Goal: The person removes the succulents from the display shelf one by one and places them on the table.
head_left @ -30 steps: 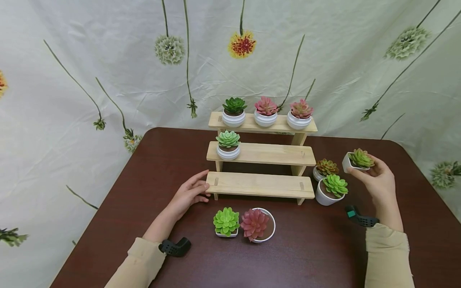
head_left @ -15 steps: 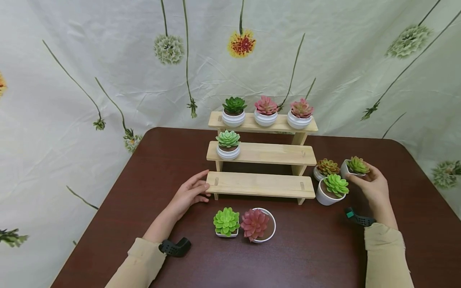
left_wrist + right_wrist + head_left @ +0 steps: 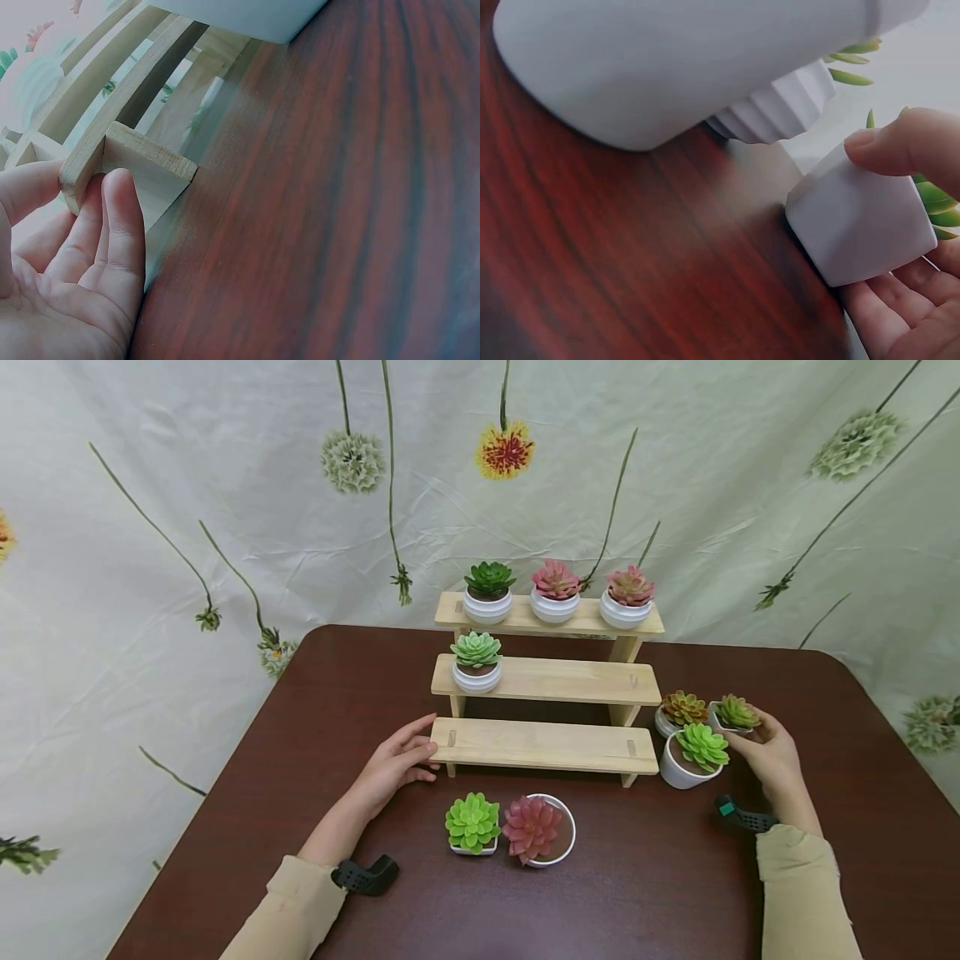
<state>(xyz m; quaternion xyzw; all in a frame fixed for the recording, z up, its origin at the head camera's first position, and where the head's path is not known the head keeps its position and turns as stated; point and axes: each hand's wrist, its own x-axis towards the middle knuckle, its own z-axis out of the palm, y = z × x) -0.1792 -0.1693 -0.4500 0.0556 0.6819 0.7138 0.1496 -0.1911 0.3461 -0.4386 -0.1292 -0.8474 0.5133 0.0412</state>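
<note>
A three-tier wooden plant stand (image 3: 540, 745) stands mid-table. My left hand (image 3: 395, 758) pinches the left end of its lowest board, with fingertips under the board in the left wrist view. At the right, my right hand (image 3: 771, 749) holds a green succulent (image 3: 735, 713) in a square white pot (image 3: 862, 221), thumb on one side and fingers on the other. That pot sits at the tabletop. Beside it are an orange-brown succulent (image 3: 685, 708) in a ribbed white pot and a bright green succulent (image 3: 702, 747) in a round white pot.
The top board bears a dark green succulent (image 3: 489, 580) and two pink ones (image 3: 556, 580). A pale green succulent (image 3: 477, 650) stands at the left of the middle board. In front are a lime succulent (image 3: 472, 822) and a red succulent (image 3: 532, 828). A floral cloth (image 3: 247, 460) hangs behind.
My right hand has moved left and down with the square-potted succulent, bringing it from above the table to beside the other two pots. My left hand has stayed on the stand.
</note>
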